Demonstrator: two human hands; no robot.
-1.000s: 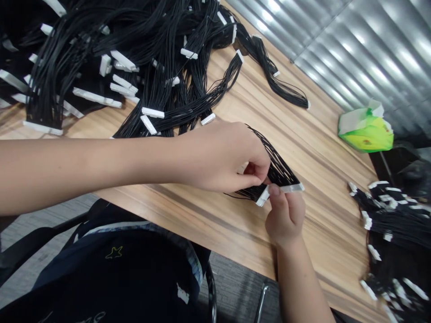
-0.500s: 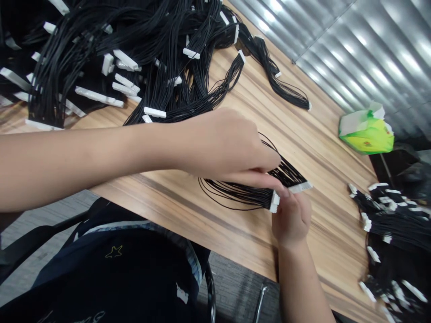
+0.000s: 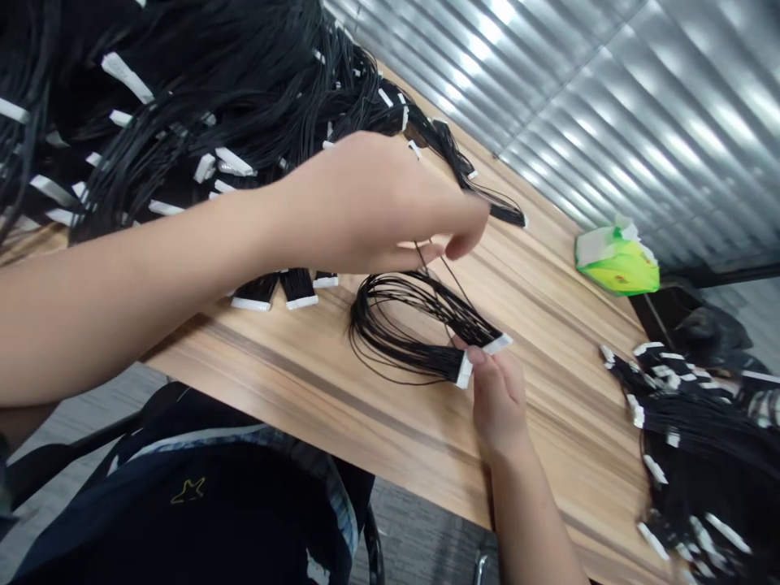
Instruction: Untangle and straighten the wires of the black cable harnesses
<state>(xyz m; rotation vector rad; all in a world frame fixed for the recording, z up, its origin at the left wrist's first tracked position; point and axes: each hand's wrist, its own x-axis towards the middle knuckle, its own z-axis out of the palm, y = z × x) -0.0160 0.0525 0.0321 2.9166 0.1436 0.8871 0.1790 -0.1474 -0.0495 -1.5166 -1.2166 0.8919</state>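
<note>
A person sits at a wood-grain table (image 3: 390, 406), both bare hands working over a small wire harness (image 3: 396, 325). The harness, a bundle of thin black wires, lies in a loose loop on the tabletop directly in front of the person, ending in two white plastic connectors (image 3: 481, 357). The right hand (image 3: 498, 404) is closed in a pinch, thumb pressing on the connectors and fingers behind them. The left hand (image 3: 378, 203) reaches across from the left, half-closed, its fingertips above the loop; a few strands rise toward them, but whether it grips them I cannot tell.

A large heap of similar harnesses (image 3: 201, 89) lies beyond the left arm, and a smaller pile (image 3: 688, 431) lies at the right. A green-and-white packet (image 3: 617, 264) sits near the far edge, beside a corrugated metal wall (image 3: 609, 106).
</note>
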